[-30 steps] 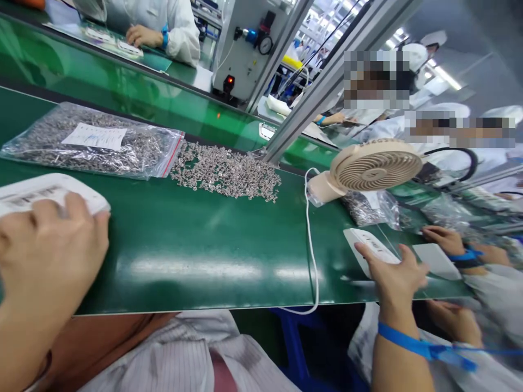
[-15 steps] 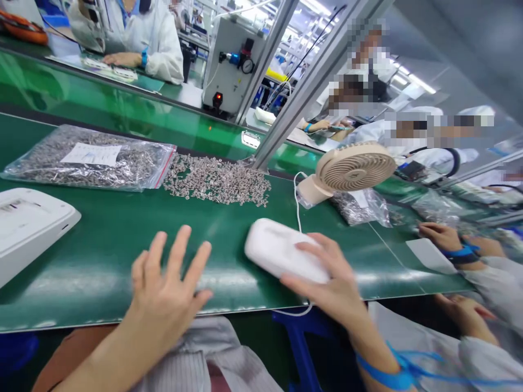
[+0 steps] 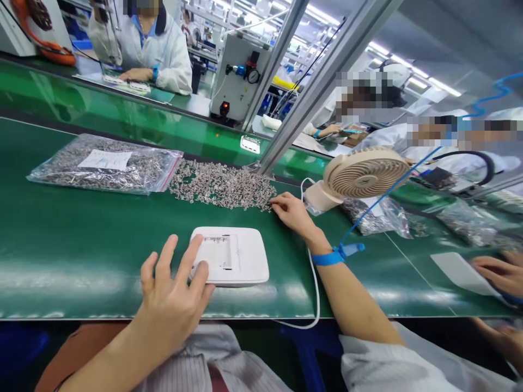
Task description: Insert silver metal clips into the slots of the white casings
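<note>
white plastic casing [image 3: 235,255] lies flat on the green worktop [image 3: 81,256], left hand [image 3: 174,296] resting spread fingers on its near left corner, not gripping. further back, right hand [image 3: 291,211] pinches at the edge of the loose metal parts pile [image 3: 223,185]; can't tell if it's got one.

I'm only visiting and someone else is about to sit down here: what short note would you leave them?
Left hand: fingers rest on the white casing, pinning it flat on the green belt.
Right hand: at the edge of the loose metal parts pile; whether it has pinched one is unclear.
Bag of parts lies left of the pile.
Done: casing placed, recess up.
Left: recess looks unfilled.
</note>
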`<control>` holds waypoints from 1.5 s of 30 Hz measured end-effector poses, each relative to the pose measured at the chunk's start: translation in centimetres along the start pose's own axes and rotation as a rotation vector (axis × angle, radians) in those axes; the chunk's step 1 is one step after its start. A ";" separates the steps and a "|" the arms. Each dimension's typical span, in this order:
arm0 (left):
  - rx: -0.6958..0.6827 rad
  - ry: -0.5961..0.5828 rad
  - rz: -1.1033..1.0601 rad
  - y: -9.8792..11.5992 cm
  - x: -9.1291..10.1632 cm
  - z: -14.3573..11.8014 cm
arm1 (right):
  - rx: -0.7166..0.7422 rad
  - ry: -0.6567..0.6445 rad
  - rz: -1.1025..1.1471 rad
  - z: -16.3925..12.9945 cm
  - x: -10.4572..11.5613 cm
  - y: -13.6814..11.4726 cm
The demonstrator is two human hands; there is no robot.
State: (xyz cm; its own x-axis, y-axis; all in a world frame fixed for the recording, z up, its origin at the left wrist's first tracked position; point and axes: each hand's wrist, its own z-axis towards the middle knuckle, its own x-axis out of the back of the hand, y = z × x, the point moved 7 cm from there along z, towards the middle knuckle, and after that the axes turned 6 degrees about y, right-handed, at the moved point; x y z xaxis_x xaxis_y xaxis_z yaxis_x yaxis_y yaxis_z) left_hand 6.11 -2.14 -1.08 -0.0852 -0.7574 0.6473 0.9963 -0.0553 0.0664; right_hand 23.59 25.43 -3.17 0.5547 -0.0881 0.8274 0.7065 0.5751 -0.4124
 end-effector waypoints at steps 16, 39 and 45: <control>-0.061 -0.207 -0.021 2.2 -1.9 0.3 | -0.110 0.059 0.002 -1.8 0.2 1.3; -0.089 0.060 -0.088 2.0 -0.8 1.4 | -0.235 -0.133 0.770 -5.1 -0.2 -9.7; -0.149 0.046 -0.144 2.4 -0.7 0.5 | -0.352 -0.630 1.219 -9.3 -2.9 -15.6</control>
State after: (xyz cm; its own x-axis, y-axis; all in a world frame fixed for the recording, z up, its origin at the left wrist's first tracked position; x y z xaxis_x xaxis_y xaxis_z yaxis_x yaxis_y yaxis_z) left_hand 8.56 -1.41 -0.96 -0.2290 -0.7635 0.6038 0.9653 -0.2580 0.0400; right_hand 15.05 9.18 -2.63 0.6677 0.7347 -0.1202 0.0574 -0.2119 -0.9756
